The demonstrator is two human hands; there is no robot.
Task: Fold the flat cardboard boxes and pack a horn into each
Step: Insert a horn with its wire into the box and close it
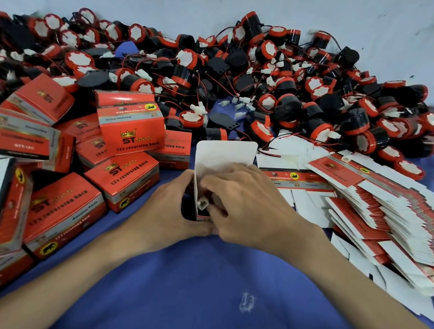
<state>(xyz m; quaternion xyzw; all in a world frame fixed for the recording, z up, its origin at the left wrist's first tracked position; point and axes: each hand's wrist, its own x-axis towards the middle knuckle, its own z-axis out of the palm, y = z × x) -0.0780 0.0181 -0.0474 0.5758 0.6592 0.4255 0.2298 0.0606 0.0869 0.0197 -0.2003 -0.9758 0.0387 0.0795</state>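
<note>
Even, soft overhead light; faint shadows; wide-angle bending at edges; slight blur throughout.

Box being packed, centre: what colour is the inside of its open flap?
Plain white open flap, no print on the face shown. Head view, centre.

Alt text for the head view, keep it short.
The left hand and right hand hold an open box upright over a blue cloth, a white connector showing inside. Packed red boxes pile at left, flat boxes fan out at right, loose horns heap behind.
</note>
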